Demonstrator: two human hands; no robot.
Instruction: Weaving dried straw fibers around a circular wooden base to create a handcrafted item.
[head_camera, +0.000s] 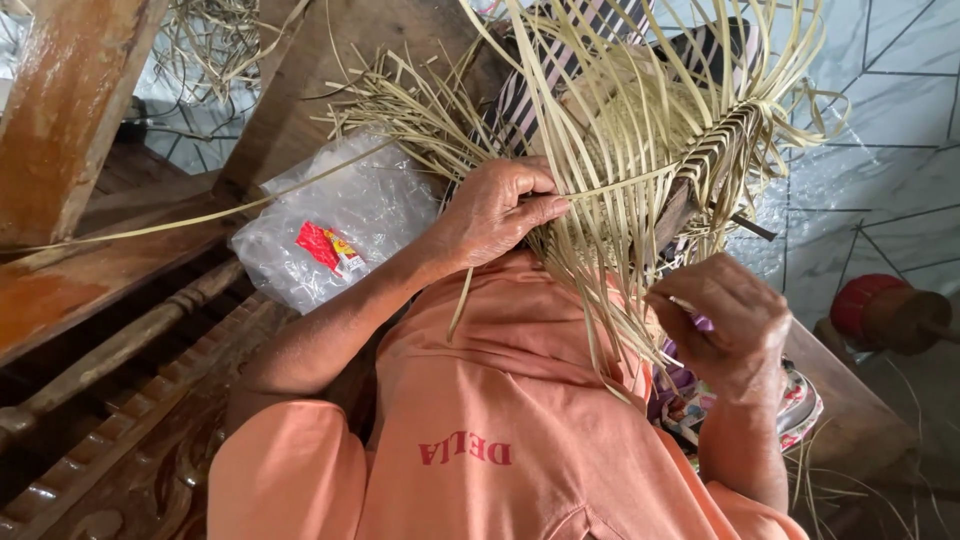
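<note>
A half-woven piece of pale flat straw strips rests in front of my orange shirt, with a plaited ridge along its right side and many loose ends fanning outward. My left hand presses on the weave's near left part, thumb and fingers pinching strips there. Lower right, my right hand is closed around the loose ends of a few strips that hang toward my lap. Both hands touch the weave. What lies under it is mostly hidden.
A clear plastic bag with a red label lies left of the weave on dark wooden furniture. Striped cloth shows behind the weave. A red round object sits on the tiled floor at the right. Patterned cloth lies below my right hand.
</note>
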